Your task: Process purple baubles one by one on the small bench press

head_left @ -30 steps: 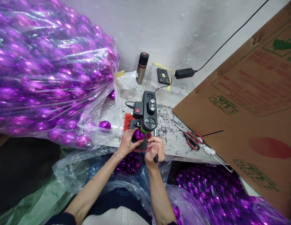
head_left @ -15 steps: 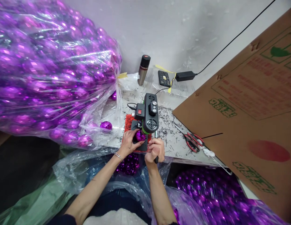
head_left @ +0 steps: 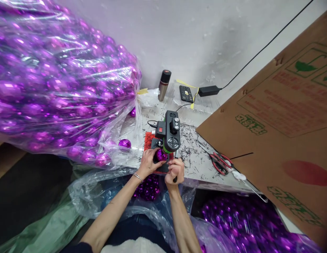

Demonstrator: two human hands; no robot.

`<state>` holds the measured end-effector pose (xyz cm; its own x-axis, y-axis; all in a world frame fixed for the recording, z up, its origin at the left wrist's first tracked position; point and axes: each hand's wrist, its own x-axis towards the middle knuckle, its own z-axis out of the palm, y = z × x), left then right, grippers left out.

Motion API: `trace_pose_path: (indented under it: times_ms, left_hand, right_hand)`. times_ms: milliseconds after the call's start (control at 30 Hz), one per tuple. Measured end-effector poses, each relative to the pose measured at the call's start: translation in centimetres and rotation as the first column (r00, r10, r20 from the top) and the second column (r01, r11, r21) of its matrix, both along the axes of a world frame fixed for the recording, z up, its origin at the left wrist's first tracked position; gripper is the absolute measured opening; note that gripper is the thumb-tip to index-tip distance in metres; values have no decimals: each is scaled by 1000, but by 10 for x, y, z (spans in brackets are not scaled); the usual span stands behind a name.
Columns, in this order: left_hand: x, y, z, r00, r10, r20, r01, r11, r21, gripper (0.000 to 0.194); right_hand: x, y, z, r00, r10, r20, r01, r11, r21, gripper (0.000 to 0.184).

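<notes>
A small black bench machine (head_left: 172, 130), which looks like a mini drill press, stands on a red mat (head_left: 149, 139) strewn with dark shavings. Thumb and fingers of my left hand (head_left: 150, 162) pinch a shiny purple faceted ball (head_left: 161, 154) beneath the machine's head. My right hand (head_left: 175, 171) is wrapped round the black-gripped lever (head_left: 175, 179) at the machine's front right. The point where the machine meets the ball is hidden under the head. Another purple ball (head_left: 124, 143) lies on the table to the left of my left hand.
A bulging clear bag of purple balls (head_left: 73, 88) fills the left. Red-handled scissors (head_left: 220, 162) lie right, beside a large cardboard box (head_left: 274, 126). Behind the machine are a flask (head_left: 164, 85), a phone (head_left: 186, 93) and a power adapter (head_left: 208, 91). More bagged balls (head_left: 242, 218) sit below the table.
The whole view has shifted slightly, so things appear a little lower and farther right. Both hands keep the same holds on the ball and the lever.
</notes>
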<state>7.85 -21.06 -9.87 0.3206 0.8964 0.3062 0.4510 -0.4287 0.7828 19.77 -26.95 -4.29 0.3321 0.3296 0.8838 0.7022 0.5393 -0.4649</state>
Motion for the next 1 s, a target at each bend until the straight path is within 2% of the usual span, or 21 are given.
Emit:
trace_pose_path:
  times_ms: [100,267,333,400,467,500,567,600,700,767,800,833,900,967,1000]
  left_hand:
    - [1,2,3,1000,-11,9,11,1000,-8,60]
    - [-9,-12,12,998,-59,30,60,997,-42,59]
    - [-22,-24,22,993,-108,37,109,994,-16,58]
    - [-43,-33,36,986,-164,20,163,986,35,52]
    - [-68,-30,53,986,-163,-21,164,983,86,37]
    - [-83,-23,61,991,-126,-48,131,986,106,30]
    - [-110,1,74,992,-15,-122,32,991,134,35]
    - [-122,16,78,981,2,-194,22,992,124,37]
    - [-148,58,79,876,-69,-478,88,996,19,43]
    - [-155,75,75,805,-91,-587,78,996,-48,51]
    - [-155,80,74,795,-88,-600,63,996,-63,54]
    - [-154,81,73,809,-72,-583,45,997,-61,55]
    - [-146,77,73,891,-12,-453,-2,1000,-31,57]
    - [-131,66,73,976,51,-214,-64,996,-54,61]
    - [-122,59,71,995,67,-80,-76,991,-109,63]
  right_hand:
    - [-1,-3,14,997,20,-76,-22,999,-28,41]
    - [-1,-10,69,980,30,-198,-66,982,-177,42]
    - [0,-10,83,975,46,-216,-91,975,-203,43]
    - [-1,-10,87,975,59,-212,-99,978,-184,43]
    - [-3,-9,82,979,68,-195,-99,983,-153,42]
    - [-3,-9,78,980,71,-186,-98,985,-142,41]
    - [-5,-10,71,982,72,-177,-96,986,-133,40]
    - [-5,-10,69,982,70,-175,-94,987,-131,40]
    - [-5,-10,68,984,58,-166,-83,986,-143,40]
    - [-5,-10,69,986,52,-156,-75,987,-145,41]
    - [-5,-10,69,987,49,-153,-71,987,-143,42]
    - [-4,-10,70,988,48,-149,-69,988,-141,42]
    - [-4,-10,70,989,50,-142,-70,988,-141,42]
    - [-4,-10,71,988,57,-143,-78,986,-146,43]
    - [-4,-10,73,987,61,-152,-84,985,-148,43]
